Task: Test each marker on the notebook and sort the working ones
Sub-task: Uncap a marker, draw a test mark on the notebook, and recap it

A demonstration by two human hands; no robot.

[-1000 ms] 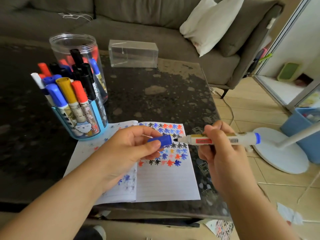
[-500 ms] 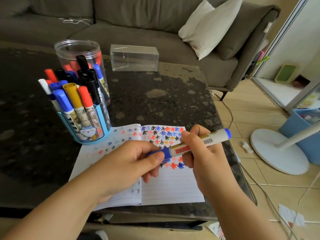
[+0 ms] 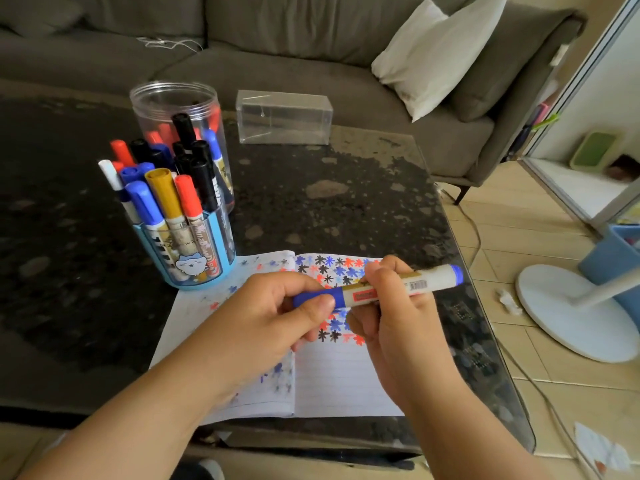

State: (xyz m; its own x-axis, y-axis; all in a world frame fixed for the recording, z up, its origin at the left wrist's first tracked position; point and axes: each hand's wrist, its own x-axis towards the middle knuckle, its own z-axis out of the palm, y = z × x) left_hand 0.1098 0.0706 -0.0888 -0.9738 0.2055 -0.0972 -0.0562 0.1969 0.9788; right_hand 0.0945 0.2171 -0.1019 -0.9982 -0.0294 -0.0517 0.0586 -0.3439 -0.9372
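Blue-capped and light, the stiff marker (image 3: 391,287) hangs over the notebook (image 3: 339,386) at six o'clock, your right hand (image 3: 391,317) gripping its barrel, your left hand (image 3: 277,313) pinching the cap (image 3: 313,299); hold mid-barrel.

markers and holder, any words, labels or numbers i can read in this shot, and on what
None reads clearly.
Blue marker held in both hands: a red label and a barcode, print too blurred to read.
Markers in the blue holder: lettering on the barrels, too blurred and partly hidden to read.
Holder front: a cartoon face sticker, no words.
Notebook: only coloured star marks, no writing.
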